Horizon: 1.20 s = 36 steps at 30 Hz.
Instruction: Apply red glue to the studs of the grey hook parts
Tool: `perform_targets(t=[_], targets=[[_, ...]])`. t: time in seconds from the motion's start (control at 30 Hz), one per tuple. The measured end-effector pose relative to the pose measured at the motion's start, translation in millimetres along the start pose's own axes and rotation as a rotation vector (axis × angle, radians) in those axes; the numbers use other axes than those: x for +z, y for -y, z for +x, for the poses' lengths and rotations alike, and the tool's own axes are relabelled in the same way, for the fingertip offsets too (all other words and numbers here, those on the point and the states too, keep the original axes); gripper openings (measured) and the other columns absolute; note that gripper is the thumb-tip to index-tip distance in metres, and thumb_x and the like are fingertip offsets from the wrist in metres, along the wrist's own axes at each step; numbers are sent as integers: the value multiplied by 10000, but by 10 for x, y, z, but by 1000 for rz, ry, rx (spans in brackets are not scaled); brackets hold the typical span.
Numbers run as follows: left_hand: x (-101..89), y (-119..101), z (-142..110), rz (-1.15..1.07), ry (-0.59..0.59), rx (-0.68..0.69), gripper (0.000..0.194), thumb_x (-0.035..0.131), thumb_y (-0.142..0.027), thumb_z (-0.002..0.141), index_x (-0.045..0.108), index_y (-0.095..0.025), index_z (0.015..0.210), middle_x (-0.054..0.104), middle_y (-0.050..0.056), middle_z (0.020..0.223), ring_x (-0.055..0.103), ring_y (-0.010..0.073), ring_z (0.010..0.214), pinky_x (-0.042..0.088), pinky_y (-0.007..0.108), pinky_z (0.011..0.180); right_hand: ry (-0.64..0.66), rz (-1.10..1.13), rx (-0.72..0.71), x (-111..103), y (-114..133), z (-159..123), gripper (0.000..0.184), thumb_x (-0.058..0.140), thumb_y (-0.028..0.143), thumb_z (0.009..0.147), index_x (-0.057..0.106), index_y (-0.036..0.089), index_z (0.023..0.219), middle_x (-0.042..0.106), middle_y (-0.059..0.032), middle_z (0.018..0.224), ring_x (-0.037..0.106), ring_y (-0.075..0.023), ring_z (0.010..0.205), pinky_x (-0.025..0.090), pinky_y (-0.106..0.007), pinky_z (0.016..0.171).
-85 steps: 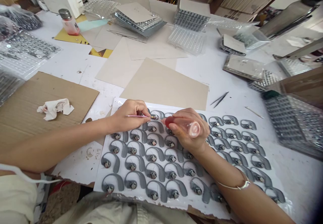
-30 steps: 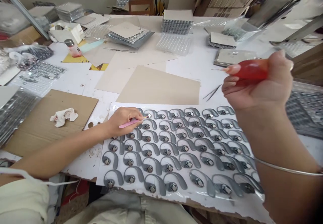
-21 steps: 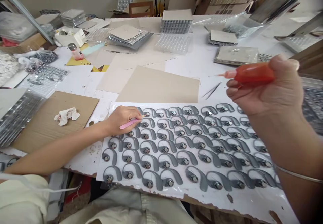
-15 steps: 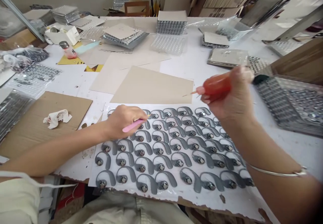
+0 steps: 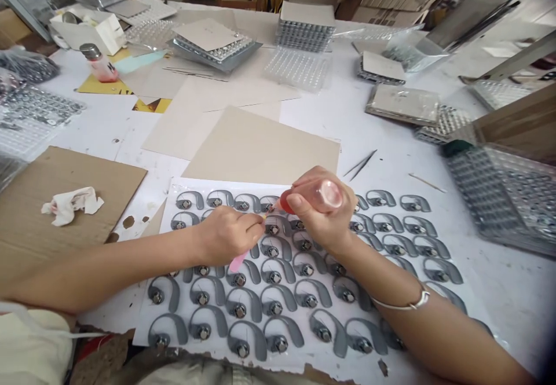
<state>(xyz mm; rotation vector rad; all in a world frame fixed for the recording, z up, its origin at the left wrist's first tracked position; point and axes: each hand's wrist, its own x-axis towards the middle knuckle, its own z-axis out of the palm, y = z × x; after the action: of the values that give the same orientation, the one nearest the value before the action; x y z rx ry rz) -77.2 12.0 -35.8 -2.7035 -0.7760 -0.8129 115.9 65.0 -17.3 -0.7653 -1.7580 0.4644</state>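
My left hand is closed around a slim pink-handled tool, its yellowish tip poking out by my fingertips; what kind of tool it is I cannot tell. My right hand grips a squeeze bottle of red liquid, tilted so its base faces me and its nozzle points down-left. Both tips come close together over the back rows of grey ear-hook earphone parts, each bearing a round metal piece. They lie in rows on a white sheet; my hands cover some of them.
Tweezers and a thin stick lie right of a beige card. A crumpled tissue rests on cardboard at left. Behind stand a small bottle and stacked trays; more filled trays sit at right.
My right hand has brought the red bottle left and down to the earphone parts, uncovering the tweezers and stick. My left hand has shifted slightly right. The view has tilted down a little.
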Motion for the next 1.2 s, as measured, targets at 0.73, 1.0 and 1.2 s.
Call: perform_targets(t=[0.73, 1.0, 1.2], targets=[[71, -49, -53, 77, 29, 43, 149, 461, -62, 821, 584, -120, 760, 668, 79, 724, 600, 130, 504, 476, 234, 393, 90, -102, -168, 67, -44, -53, 136, 707, 252, 785, 607, 202, 707, 602, -10, 644, 549, -130, 567, 474, -282, 531], [69, -43, -53, 70, 29, 43, 137, 470, -49, 809, 590, -104, 773, 670, 87, 730, 590, 132, 488, 462, 232, 370, 80, -101, -158, 76, -51, -67, 149, 708, 282, 781, 593, 207, 724, 611, -14, 642, 560, -142, 552, 479, -291, 506], [62, -44, -44, 66, 4, 29, 149, 472, -42, 796, 592, -112, 743, 671, 76, 708, 568, 121, 464, 451, 226, 367, 66, -102, -159, 74, -47, -62, 134, 714, 258, 777, 593, 212, 742, 613, -7, 651, 565, -138, 562, 478, -285, 525]])
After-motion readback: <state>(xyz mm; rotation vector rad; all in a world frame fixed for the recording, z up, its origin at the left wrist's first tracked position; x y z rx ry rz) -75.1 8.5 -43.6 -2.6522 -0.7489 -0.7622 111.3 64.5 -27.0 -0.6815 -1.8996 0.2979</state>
